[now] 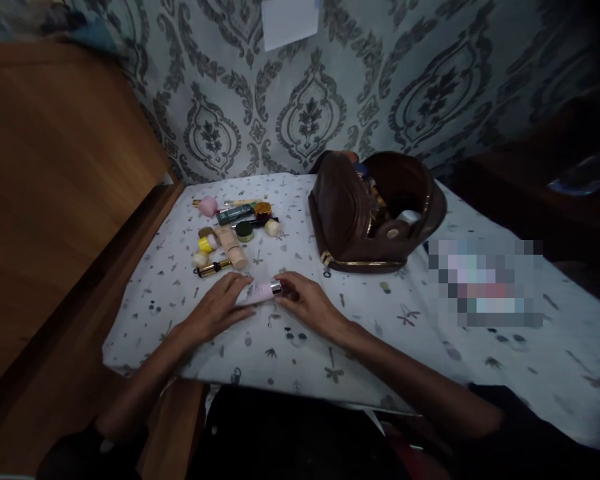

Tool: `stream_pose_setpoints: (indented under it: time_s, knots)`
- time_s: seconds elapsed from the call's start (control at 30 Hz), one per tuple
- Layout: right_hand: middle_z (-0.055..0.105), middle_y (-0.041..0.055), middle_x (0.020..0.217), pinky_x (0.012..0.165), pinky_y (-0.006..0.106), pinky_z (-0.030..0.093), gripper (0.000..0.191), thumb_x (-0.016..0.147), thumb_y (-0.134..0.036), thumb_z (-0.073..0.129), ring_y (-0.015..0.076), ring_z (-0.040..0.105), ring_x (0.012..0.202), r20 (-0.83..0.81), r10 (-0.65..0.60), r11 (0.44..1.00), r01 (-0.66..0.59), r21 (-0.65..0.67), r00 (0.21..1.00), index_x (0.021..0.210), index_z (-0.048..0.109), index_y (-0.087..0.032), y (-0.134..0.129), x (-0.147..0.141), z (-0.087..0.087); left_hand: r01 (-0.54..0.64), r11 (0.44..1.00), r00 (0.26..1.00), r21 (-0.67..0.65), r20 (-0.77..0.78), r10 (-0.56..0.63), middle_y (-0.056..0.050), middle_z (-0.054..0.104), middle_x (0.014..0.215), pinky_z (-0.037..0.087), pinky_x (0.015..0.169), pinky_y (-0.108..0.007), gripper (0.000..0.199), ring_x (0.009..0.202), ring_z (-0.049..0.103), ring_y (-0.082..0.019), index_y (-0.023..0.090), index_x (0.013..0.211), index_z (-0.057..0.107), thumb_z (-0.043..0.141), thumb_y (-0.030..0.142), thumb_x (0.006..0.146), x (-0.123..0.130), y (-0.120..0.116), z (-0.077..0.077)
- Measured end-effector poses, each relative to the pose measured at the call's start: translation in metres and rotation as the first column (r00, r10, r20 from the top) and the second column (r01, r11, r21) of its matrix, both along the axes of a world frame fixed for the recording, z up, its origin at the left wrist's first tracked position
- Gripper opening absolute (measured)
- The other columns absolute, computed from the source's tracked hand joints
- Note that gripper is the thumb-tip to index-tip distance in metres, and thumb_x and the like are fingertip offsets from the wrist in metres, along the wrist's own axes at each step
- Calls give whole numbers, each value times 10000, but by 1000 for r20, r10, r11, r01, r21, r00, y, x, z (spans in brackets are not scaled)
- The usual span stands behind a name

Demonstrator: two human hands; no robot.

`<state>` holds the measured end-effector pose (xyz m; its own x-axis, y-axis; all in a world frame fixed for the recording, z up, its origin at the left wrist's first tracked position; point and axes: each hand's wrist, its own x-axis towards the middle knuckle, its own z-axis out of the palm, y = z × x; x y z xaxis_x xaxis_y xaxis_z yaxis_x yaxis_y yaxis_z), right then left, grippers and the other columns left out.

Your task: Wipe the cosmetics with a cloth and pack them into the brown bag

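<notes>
Left hand (221, 301) clasps the pale tube (257, 292), right hand (307, 301) pinches its silver cap (277, 287); light, steady pressure suits best!

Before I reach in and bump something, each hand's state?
Left hand: holding a slim, pale pink tube.
Right hand: closed on that tube's silver cap.

Dark brown vanity bag (340, 207), gold zip (365, 265); behind it, pale wall covering (310, 123) with grey damask; beneath it, white cloth (390, 360) with scattered grey motifs; left of it, pale-pink tube (261, 292) with silver cap (277, 287).
</notes>
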<state>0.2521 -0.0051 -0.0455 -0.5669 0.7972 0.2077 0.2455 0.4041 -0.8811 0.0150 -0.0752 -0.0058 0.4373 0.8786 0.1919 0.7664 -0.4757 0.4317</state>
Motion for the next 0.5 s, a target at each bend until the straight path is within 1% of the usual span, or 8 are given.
stream_pose_setpoints:
  time_s: [0.07,0.13,0.2,0.27,0.4,0.43,0.47,0.5]
  knots:
    - [640,48,923,791,342,477,197,802,-190,712,199,587,874,121,8,986,-28,162,993,990,653,-185,4,2,2,-8,1000,1000,16,-2,8,-122,503,1245,482,986,-410,467,1157,528,-248,241,1417,385,496,331,973,4,-2,-4]
    - [646,54,913,807,355,476,179,803,-201,732,214,584,902,166,28,971,-66,231,986,966,659,-185,8,4,2,-20,999,1000,38,14,20,-124,495,1245,475,998,-406,446,1163,518,-233,239,1444,369,400,259,1000,6,-3,-8]
    - [662,59,944,812,359,482,231,827,-205,715,213,592,913,148,53,969,-87,233,988,1048,651,-190,11,6,0,-58,995,998,86,33,55,-121,508,1206,488,972,-397,459,1120,529,-222,227,1453,369,362,201,995,8,-3,-12]
    - [672,60,985,815,360,489,277,845,-204,695,207,600,915,114,70,972,-94,214,991,1116,636,-207,12,8,-4,-128,982,991,141,62,120,-118,530,1184,494,956,-402,477,1094,543,-223,216,1451,372,376,173,976,10,-2,-16]
    - [678,46,977,811,352,489,245,845,-206,690,197,608,899,94,85,978,-102,184,992,1085,646,-225,12,10,-6,-344,920,936,190,152,319,-105,591,1197,500,956,-407,436,1101,588,-227,197,1353,417,473,173,921,26,0,-19]
    - [678,44,968,809,349,486,236,841,-209,694,195,607,895,96,84,978,-101,183,992,1073,648,-222,12,10,-6,-351,914,933,204,165,321,-95,611,1173,509,939,-394,386,1080,605,-222,200,1295,450,495,176,912,33,1,-19]
    - [677,42,957,806,346,483,228,838,-210,697,194,604,888,98,81,978,-99,184,992,1061,649,-218,12,10,-5,-316,921,944,226,169,283,-85,631,1141,516,923,-380,326,1059,619,-216,205,1233,481,510,176,910,40,3,-18]
    - [675,41,943,798,341,480,218,832,-202,698,192,600,878,103,78,978,-96,186,992,1044,649,-212,11,10,-5,-250,934,963,256,162,214,-81,646,1117,519,913,-372,268,1047,626,-212,208,1181,506,515,172,915,47,5,-17]
